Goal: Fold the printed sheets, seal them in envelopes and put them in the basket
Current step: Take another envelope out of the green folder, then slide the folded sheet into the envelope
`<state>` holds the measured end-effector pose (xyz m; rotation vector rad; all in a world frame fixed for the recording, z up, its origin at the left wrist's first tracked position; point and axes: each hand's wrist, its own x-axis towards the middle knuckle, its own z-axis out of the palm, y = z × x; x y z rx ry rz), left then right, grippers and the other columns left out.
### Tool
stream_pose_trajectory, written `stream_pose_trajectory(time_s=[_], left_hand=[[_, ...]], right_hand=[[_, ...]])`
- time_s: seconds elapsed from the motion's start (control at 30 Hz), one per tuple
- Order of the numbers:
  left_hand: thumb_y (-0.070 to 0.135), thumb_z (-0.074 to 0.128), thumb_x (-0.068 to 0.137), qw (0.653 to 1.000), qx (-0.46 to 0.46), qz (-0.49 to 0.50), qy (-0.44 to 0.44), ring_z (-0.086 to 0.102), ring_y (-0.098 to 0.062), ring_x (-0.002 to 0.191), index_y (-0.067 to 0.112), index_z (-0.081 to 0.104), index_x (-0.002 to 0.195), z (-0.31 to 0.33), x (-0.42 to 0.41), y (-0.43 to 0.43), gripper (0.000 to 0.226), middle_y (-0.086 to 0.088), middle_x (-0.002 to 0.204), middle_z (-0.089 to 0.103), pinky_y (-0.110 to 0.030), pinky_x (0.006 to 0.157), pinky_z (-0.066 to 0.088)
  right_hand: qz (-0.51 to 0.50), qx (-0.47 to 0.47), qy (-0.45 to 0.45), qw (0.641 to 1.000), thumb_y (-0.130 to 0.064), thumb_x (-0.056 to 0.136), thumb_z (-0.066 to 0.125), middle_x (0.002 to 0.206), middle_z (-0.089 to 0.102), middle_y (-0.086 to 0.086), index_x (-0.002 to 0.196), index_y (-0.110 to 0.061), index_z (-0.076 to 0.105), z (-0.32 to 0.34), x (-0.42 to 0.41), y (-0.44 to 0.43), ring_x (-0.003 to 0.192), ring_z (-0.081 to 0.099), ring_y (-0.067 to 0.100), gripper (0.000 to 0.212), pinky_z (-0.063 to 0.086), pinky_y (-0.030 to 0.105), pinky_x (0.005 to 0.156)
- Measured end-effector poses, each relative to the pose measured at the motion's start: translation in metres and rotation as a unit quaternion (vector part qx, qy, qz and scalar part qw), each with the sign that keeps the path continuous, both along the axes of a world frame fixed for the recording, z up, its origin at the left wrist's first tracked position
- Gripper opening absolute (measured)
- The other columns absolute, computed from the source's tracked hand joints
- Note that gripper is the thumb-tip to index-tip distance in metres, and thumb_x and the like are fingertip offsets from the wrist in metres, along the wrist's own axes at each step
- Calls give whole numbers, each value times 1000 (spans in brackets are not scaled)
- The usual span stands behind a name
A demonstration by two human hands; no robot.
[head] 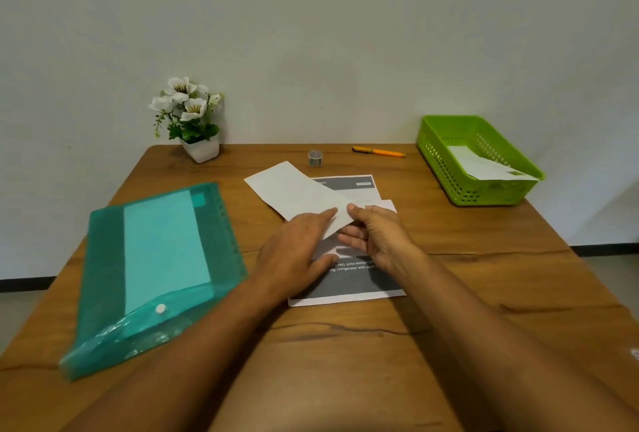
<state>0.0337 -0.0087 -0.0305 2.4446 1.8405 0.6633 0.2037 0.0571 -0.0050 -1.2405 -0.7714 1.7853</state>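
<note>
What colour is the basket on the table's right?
Lime green with perforated walls; the basket shows best in the head view.

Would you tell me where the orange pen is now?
In the head view, the orange pen lies far back, right of centre, between the small roll and green basket.

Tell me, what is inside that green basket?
A white envelope lies in the green basket, resting against its near wall. Anything beneath it is hidden.

The folder (152, 269) lies left of the sheet (349, 284), basket (436, 163) right, pen (378, 151) and plant (193, 120) behind.
</note>
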Motion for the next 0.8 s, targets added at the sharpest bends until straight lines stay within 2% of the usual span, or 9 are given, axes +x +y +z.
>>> stream_pose_trajectory(time_s=[0.07,0.13,0.23,0.27,0.37,0.43,0.5,0.63,0.8], left_hand=[[41,61,99,999,15,32,1,64,-25,111,22,45,151,-4,1,5,57,-5,126,69,-39,82,55],[37,54,102,998,43,36,-17,69,-25,100,23,62,136,-9,-1,9,37,-3,112,75,-37,73,54],[37,48,105,998,36,39,-26,67,-19,93,25,74,117,-19,-3,8,31,2,103,76,-37,70,55],[38,47,105,998,36,40,-23,66,-18,92,24,75,113,-22,-2,7,32,3,102,75,-37,70,55],[36,50,104,998,46,44,-16,67,-19,100,20,77,107,-28,-1,7,32,3,109,75,-38,75,58],[35,54,103,998,48,48,-16,67,-18,103,20,79,107,-28,0,7,29,3,113,75,-36,77,58],[35,55,102,997,50,57,-20,67,-18,103,20,79,106,-28,0,6,28,3,113,75,-36,78,58],[33,57,102,994,61,79,-35,68,-17,102,20,80,105,-27,0,6,27,3,109,76,-34,76,56],[28,59,101,994,61,80,-45,68,-19,94,17,79,103,-23,2,4,23,1,101,76,-39,71,59]], right_hand=[[17,-30,-10,999,-6,106,53,89,76,17,114,0,59,3,0,1,69,78,24,12,63,33,54],[61,-31,-50,996,-6,108,44,96,78,18,116,0,59,6,7,2,77,79,25,18,63,33,56],[87,72,-223,968,-5,105,49,99,77,14,119,-8,60,6,23,8,75,76,25,19,63,37,62],[87,143,-314,935,-7,103,53,100,75,11,121,-12,61,4,29,14,78,75,25,20,61,40,66],[154,324,-541,761,-22,95,70,122,68,-1,129,-24,63,3,40,32,109,66,22,35,57,41,88],[240,354,-601,675,-30,90,77,148,54,-2,144,-28,54,7,38,42,132,53,22,58,49,43,104],[306,353,-621,630,-32,88,79,162,41,-3,154,-30,43,12,31,50,144,42,22,75,41,44,114],[380,321,-624,603,-35,87,80,165,36,-3,160,-31,33,13,24,68,149,36,25,87,36,46,119],[384,302,-647,586,-52,79,84,155,47,0,156,-31,38,14,25,79,140,44,26,93,41,51,112]])
